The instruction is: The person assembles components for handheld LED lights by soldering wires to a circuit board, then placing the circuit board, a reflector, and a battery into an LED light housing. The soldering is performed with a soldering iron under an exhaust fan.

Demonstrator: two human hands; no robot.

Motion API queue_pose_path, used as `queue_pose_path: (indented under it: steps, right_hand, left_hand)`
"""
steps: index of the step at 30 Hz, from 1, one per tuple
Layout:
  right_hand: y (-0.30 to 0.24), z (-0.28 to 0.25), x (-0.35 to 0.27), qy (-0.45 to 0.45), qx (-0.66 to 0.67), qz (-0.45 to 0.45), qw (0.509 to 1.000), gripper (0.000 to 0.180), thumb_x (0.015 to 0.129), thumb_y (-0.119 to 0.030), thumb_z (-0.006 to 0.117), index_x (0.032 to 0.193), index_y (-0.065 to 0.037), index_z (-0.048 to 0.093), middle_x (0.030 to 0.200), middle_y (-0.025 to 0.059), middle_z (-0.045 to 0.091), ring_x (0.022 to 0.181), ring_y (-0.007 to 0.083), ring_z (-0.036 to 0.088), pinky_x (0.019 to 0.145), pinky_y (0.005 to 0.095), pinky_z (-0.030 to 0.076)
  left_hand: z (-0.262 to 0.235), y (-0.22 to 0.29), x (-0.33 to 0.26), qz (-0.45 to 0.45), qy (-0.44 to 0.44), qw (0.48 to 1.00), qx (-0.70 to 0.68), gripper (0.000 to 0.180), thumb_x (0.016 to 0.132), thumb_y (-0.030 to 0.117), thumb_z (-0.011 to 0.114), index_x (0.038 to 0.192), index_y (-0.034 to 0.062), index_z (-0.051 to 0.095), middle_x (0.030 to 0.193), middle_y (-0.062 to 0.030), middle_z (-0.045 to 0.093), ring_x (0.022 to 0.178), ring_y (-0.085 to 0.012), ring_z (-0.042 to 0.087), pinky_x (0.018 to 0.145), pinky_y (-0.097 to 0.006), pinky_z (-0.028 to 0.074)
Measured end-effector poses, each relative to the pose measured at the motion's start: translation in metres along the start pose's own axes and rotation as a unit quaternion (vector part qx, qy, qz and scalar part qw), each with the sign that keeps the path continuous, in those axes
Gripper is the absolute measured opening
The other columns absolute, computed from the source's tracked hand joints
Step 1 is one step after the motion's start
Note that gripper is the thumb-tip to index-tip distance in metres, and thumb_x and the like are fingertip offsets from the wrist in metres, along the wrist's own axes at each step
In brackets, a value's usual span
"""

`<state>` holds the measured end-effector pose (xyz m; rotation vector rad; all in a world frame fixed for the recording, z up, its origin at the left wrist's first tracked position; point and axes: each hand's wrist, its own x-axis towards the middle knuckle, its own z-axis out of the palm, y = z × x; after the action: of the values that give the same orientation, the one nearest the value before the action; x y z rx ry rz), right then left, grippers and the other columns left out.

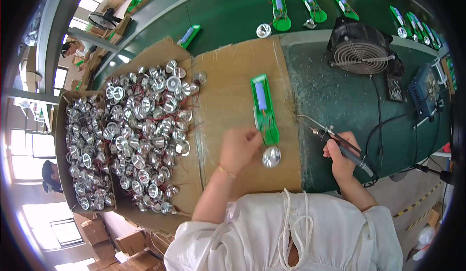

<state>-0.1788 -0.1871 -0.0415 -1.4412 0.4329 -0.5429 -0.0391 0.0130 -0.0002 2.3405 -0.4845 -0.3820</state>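
On the cardboard sheet in front of me lies a green plastic housing point(270, 129) with a blue cylindrical battery point(260, 96) and thin red wires. A shiny silver reflector cup point(271, 157) rests just below its near end. My left hand point(238, 148) is at the housing's lower left edge, thumb and fingers pinched together; what they hold, perhaps a thin wire, is too small to make out. Gripped in my right hand point(341, 158) is a soldering iron point(358, 160), its tip pointing left toward the housing, with a thin curved metal tube point(310, 119) alongside.
Two cardboard boxes heaped with reflector cups point(141, 125) stand at my left. A black fan point(361, 55) and a blue soldering station point(427, 89) with cables sit to the right. Beyond, several green housings point(280, 16) lie on a green belt. Other people work at far left.
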Motion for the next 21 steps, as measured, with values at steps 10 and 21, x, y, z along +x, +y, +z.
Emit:
queue_pose_path:
  steps: [10,21]
  right_hand:
    - [0.013,-0.007,0.001,-0.015,-0.053,0.057,0.997,0.016,0.077,-0.004,0.063,0.084,-0.003,0.049,0.068,0.0070,0.059,0.057,0.0101,0.056,0.053,0.0240,0.045]
    - [0.013,-0.017,0.003,-0.037,-0.060,0.020,0.997,0.021,0.072,-0.003,0.065,0.082,-0.002,0.047,0.072,0.0112,0.059,0.059,0.0138,0.057,0.052,0.0251,0.045]
  left_hand:
    - [-0.070,-0.042,0.281,0.035,0.243,0.949,0.200,0.050,0.073,0.029,0.062,0.113,0.0017,0.050,0.110,-0.0215,0.052,0.102,-0.0332,0.051,0.083,-0.040,0.044]
    - [-0.118,-0.010,0.311,-0.006,0.142,0.870,0.473,0.043,0.074,0.034,0.062,0.103,0.0063,0.047,0.095,-0.0169,0.061,0.088,-0.0332,0.060,0.071,-0.041,0.049]
